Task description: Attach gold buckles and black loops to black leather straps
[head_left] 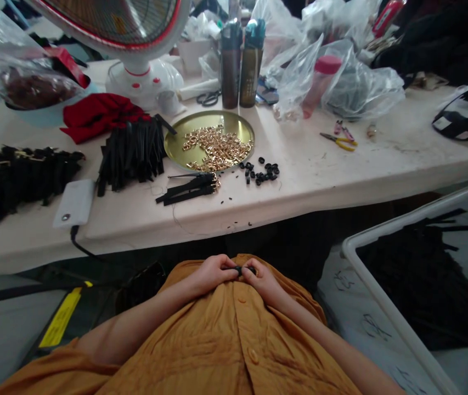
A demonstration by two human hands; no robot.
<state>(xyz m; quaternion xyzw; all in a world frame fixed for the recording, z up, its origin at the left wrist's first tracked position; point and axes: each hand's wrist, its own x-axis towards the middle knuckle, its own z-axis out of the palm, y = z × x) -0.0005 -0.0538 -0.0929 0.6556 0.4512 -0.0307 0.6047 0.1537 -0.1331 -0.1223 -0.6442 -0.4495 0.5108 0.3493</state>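
Note:
Close to my lap, my left hand [217, 271] and my right hand [261, 278] meet in front of the shirt, both with pinched fingers. Between them is a short black strap [238, 270], mostly covered by the fingertips. On the table beyond lie several finished-looking black straps with gold clasps [190, 189]. Behind these stands a round gold tray [178, 123] bearing a heap of small gold metal clasps [217, 145]. A cluster of small black loops [263, 173] sits right of the tray.
Black strap bundles [133, 148] and a white power bank [75, 203] with a cable lie at left. A fan [135, 77], two bottles [230, 68] and plastic bags stand behind. Yellow-handled pliers [340, 142] lie at right. A white bin [382, 296] of black strips stands beside me.

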